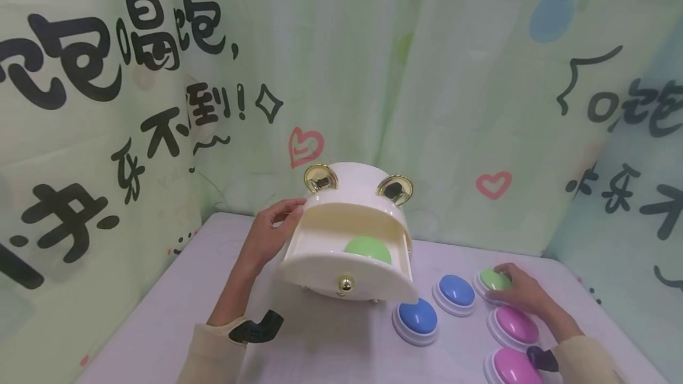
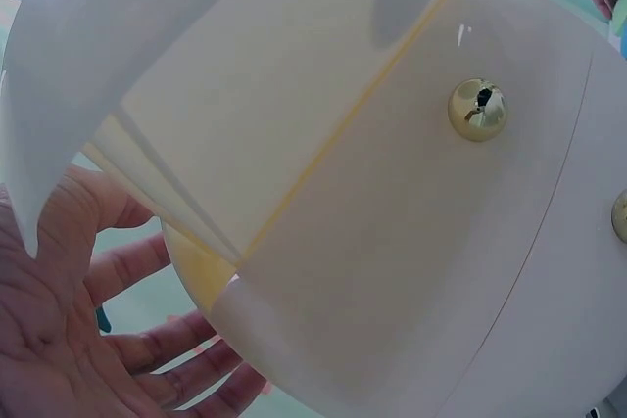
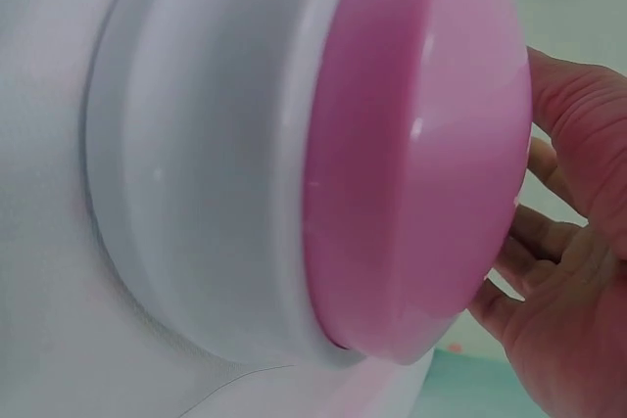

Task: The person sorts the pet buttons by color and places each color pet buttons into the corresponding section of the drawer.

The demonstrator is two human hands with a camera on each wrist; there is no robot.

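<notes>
Two hands are at work in the head view; the left hand (image 1: pixel 269 230) rests against the side of the white drawer box (image 1: pixel 354 176), whose drawer (image 1: pixel 315 271) stands out with a green dome (image 1: pixel 368 248) inside; the right hand (image 1: pixel 525 295) pinches a green button (image 1: pixel 493 279) on the worktop (image 1: pixel 299 342), well to the right of the box; we judge that the smooth, rounded top could slip from those fingers, and that the box could tip forward if the drawer is pressed; the near blue button (image 1: pixel 418 316) lies just beside the drawer's corner and the far blue button (image 1: pixel 456 290) between box and right hand, both in the way of a low leftward path; the far pink button (image 1: pixel 516 323) and near pink button (image 1: pixel 516 366) sit close by the right wrist, which could knock them.

In the left wrist view, we see spread fingers at the box's edge, the thumb by the drawer's side, where a sudden closing could nip it; a gold knob (image 2: pixel 478 110) shows nearby.

In the right wrist view, a pink button hides most of the fingertips; we cannot tell their grip from here.
</notes>
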